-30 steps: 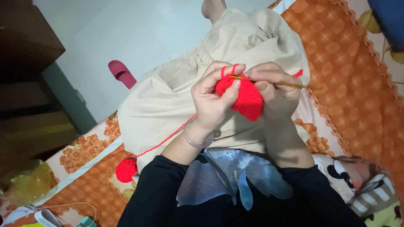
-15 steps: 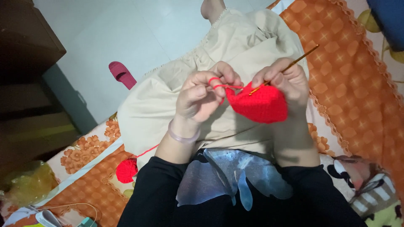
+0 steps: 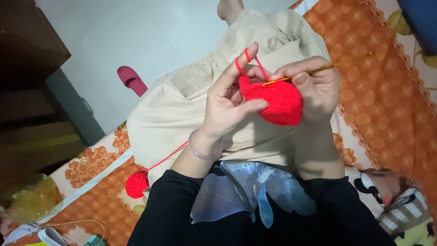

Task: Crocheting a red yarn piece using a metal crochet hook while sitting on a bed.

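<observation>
Red yarn ball point(image 3: 136, 184) on orange bedspread point(image 3: 387, 91), near its front-left edge. Left hand point(image 3: 227, 102): thumb pinched on red crochet piece point(image 3: 275, 100), yarn strand point(image 3: 248, 61) looped over raised forefinger. Right hand point(image 3: 314, 91) clamped on crochet hook point(image 3: 296, 76) & piece, over beige skirt point(image 3: 182, 105). Beyond, on floor: pink slipper point(image 3: 132, 79).
</observation>
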